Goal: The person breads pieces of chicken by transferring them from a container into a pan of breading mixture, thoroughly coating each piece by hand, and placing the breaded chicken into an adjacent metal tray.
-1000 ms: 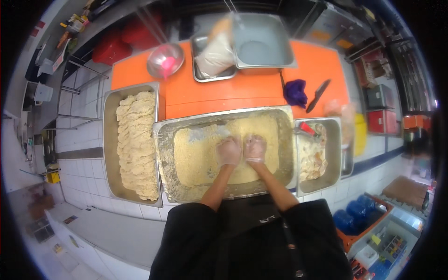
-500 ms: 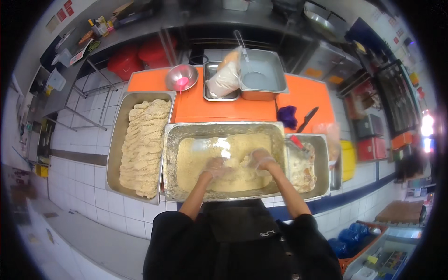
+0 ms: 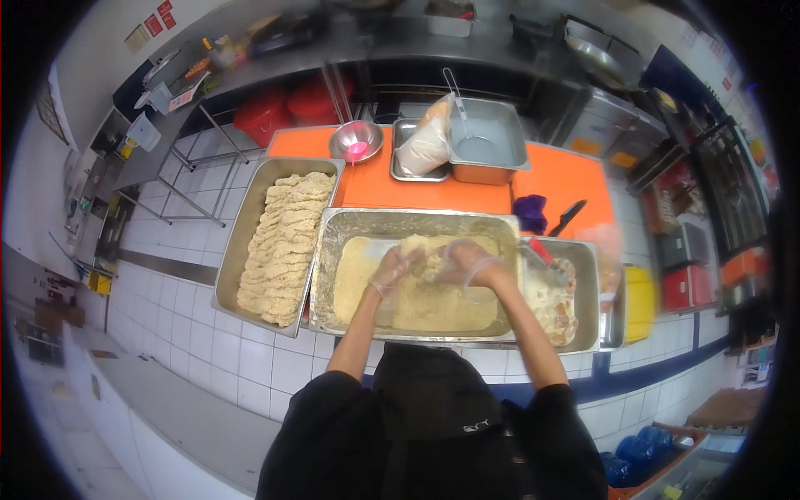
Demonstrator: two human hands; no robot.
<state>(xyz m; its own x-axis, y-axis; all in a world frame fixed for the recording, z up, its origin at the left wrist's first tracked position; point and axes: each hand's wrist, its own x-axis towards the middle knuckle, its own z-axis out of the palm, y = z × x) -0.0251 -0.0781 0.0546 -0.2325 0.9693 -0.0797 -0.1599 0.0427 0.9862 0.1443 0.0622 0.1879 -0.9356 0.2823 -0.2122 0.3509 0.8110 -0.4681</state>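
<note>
In the head view, the left hand (image 3: pixel 395 267) had its grip curled round a powdery lump (image 3: pixel 432 265), over the pan (image 3: pixel 358 221) at the desk's (image 3: pixel 467 196) near edge; the right hand (image 3: pixel 468 262) blurred beside it, its grip impossible to tell. A steel bowl (image 3: pixel 342 140) sat at the far left corner.

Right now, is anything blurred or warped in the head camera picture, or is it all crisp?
In the head view, the gloved left hand and right hand look motion-smeared; the coated pieces in the left-hand steel pan look sharper; toward the head view's upper rim, the steel counter bows, and the picture's corners go black.
</note>
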